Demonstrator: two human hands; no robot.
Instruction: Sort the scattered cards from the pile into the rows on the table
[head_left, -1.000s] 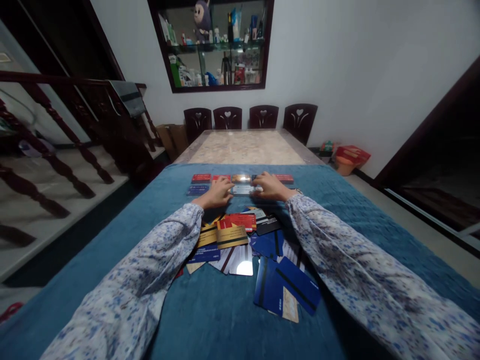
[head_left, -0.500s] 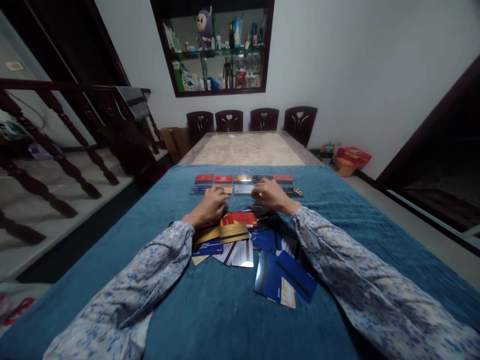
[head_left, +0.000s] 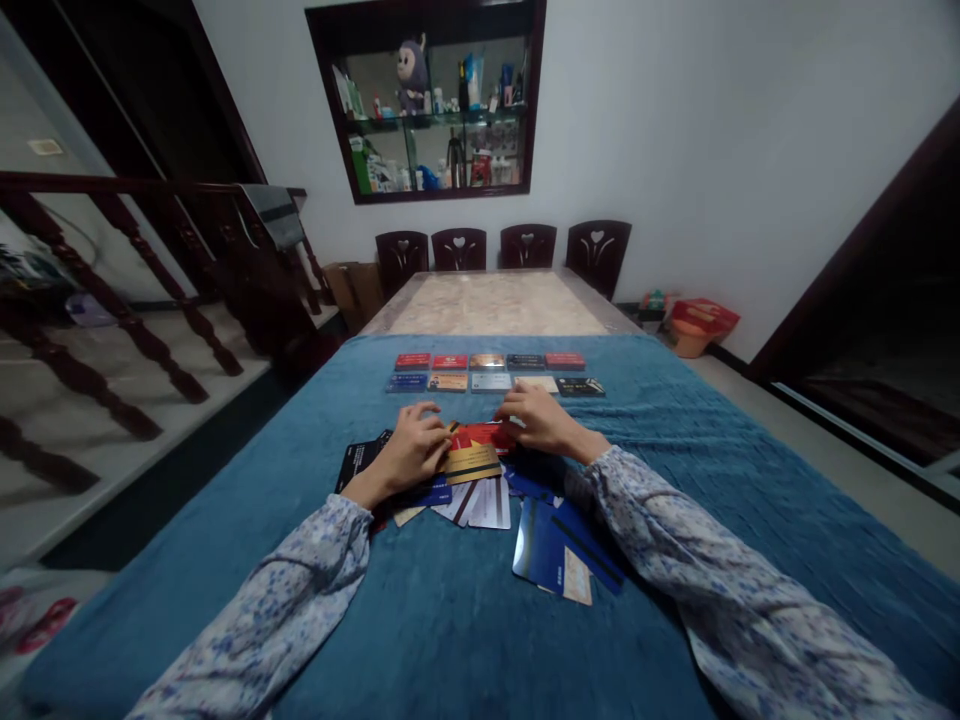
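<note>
A loose heap of cards lies on the blue cloth, with a gold card (head_left: 472,464) on top, a red card (head_left: 486,436) behind it, white cards (head_left: 491,503) below and black cards (head_left: 358,462) at the left. My left hand (head_left: 414,443) rests over the left part of the heap, fingers apart, beside the gold card. My right hand (head_left: 536,418) is above the heap's right part, fingers bent near the red card; whether anything is under its fingertips is hidden. Blue cards (head_left: 541,540) lie nearer me. Beyond the hands stand two rows of card stacks, including a white stack (head_left: 491,383).
The blue cloth (head_left: 450,620) covers the near part of the long table (head_left: 510,300). Dark chairs (head_left: 459,248) stand at its far end. A wooden railing (head_left: 112,290) is at the left, and an orange bin (head_left: 694,335) at the right.
Both hands have come back from the rows of stacks toward the heap. More of both rows shows, and black cards at the heap's left are now visible. The view has shifted slightly.
</note>
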